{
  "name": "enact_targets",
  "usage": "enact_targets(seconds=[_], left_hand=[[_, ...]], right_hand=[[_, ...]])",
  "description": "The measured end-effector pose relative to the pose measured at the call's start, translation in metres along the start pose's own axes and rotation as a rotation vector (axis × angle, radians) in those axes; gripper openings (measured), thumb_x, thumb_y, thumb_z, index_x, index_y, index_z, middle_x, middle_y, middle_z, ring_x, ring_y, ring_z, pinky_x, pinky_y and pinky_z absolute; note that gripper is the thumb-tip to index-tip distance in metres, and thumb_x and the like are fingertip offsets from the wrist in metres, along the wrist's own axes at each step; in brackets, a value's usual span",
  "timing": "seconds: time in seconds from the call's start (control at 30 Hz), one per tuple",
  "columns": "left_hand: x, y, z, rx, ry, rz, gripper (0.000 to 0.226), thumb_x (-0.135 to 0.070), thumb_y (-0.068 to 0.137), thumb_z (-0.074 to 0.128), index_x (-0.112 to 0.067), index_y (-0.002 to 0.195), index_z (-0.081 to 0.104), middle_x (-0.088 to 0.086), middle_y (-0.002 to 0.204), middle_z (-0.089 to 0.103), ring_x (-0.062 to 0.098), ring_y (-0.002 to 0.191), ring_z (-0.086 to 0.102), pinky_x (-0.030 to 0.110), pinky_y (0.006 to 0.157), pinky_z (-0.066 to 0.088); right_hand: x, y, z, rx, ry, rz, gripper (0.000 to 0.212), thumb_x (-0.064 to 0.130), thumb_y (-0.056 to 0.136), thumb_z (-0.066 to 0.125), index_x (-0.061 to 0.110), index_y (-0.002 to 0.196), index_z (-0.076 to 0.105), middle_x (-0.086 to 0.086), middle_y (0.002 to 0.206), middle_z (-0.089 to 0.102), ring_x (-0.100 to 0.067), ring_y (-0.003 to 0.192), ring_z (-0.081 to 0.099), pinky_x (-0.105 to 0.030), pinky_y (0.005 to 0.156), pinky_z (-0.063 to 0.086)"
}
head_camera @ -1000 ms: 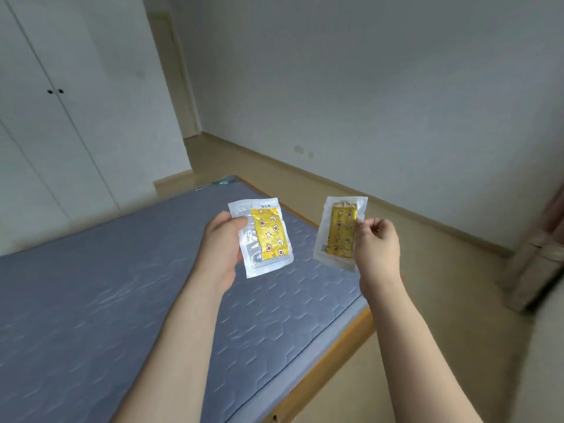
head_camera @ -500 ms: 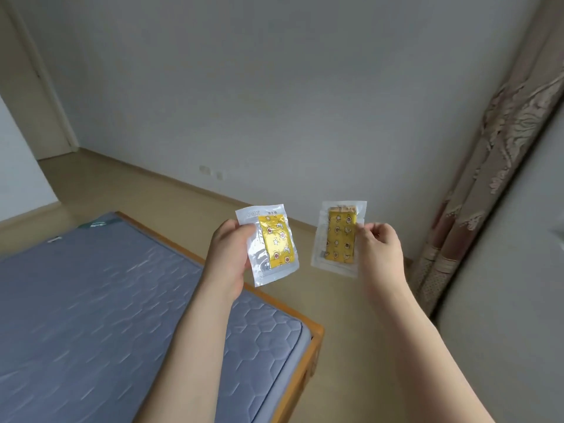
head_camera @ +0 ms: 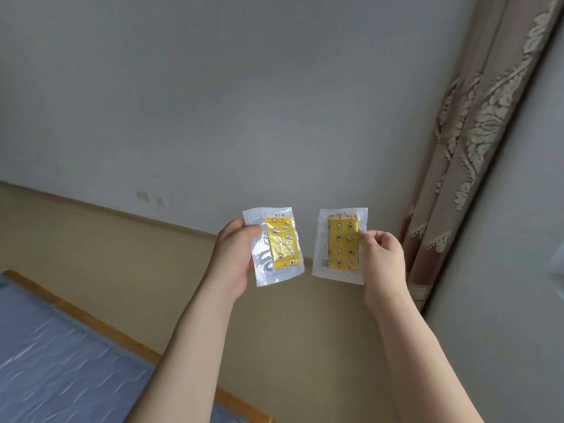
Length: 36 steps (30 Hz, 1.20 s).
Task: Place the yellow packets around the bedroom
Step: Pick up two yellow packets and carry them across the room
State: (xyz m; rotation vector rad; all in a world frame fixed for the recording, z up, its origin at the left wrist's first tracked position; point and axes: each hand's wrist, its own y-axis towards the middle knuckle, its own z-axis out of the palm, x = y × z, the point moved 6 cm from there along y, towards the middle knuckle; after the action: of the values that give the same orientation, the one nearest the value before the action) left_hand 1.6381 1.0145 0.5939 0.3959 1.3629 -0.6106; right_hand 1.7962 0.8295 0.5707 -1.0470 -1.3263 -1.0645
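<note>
Your left hand (head_camera: 233,257) pinches the left yellow packet (head_camera: 272,246) by its left edge, thumb on the front face and the fingers curled behind it, out of sight. Your right hand (head_camera: 383,254) pinches the right yellow packet (head_camera: 339,245) by its right edge, thumb and fingers (head_camera: 364,236) closed on the clear wrapper. Both packets are held upright in the air, side by side with a gap between them, well above the floor (head_camera: 106,239) and to the right of the bed (head_camera: 61,361). Curtain (head_camera: 476,141) hangs to the right of the bed, beyond your right hand; the wall (head_camera: 244,102) is behind the packets.
</note>
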Motion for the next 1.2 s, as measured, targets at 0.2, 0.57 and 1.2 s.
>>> enact_targets(seconds=[0.2,0.57,1.2], left_hand=[[-0.014,0.118,0.051,-0.072,-0.034,0.035,0.013,-0.005,0.092,0.051,-0.012,0.090,0.062,0.010,0.090,0.072,0.029,0.081,0.068,0.042,0.080,0.053],[-0.005,0.332,-0.010,-0.297,-0.048,0.032,0.026,-0.004,0.090,0.047,0.002,0.111,0.061,0.019,0.109,0.071,0.040,0.100,0.068,0.055,0.088,0.052],[-0.081,0.610,-0.246,-0.784,-0.124,0.137,0.018,-0.003,0.094,0.048,-0.012,0.081,0.057,0.001,0.071,0.071,0.014,0.056,0.067,0.024,0.049,0.051]], right_hand=[[0.026,0.141,0.037,0.010,-0.040,-0.046,0.024,0.019,0.095,0.046,0.012,0.072,0.044,-0.001,0.068,0.044,-0.013,0.055,0.036,-0.021,0.047,0.031],[-0.005,0.298,0.266,0.319,-0.080,-0.001,0.029,0.016,0.091,0.045,-0.011,0.095,0.052,-0.012,0.078,0.051,-0.025,0.068,0.046,-0.033,0.060,0.038],[0.009,0.430,0.730,0.781,0.064,0.075,0.017,0.014,0.093,0.048,0.009,0.091,0.064,-0.004,0.093,0.070,-0.020,0.079,0.067,-0.025,0.057,0.049]])
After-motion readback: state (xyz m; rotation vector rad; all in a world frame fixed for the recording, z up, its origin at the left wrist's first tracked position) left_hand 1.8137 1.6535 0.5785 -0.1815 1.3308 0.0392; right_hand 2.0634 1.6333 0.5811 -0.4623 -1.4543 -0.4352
